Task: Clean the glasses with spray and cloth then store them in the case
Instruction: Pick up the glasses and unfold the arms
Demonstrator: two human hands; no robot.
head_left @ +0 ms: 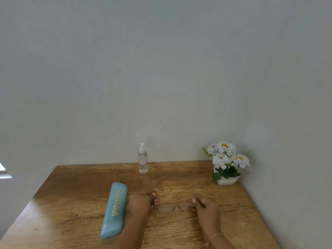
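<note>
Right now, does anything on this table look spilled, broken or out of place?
Nothing spilled or broken. The spray bottle stands upright, the blue case lies shut, both hands hold the glasses. One oddity: no cleaning cloth is in view.

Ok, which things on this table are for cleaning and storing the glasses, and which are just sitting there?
For the job: glasses, held at both temples by the left hand and right hand; spray bottle; blue case. No cloth visible.

Just there: potted white flowers.

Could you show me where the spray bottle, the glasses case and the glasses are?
spray bottle [143,161]: head view, middle of its clear body.
glasses case [114,209]: head view, middle of its blue lid.
glasses [177,207]: head view, bridge between the lenses.
</note>
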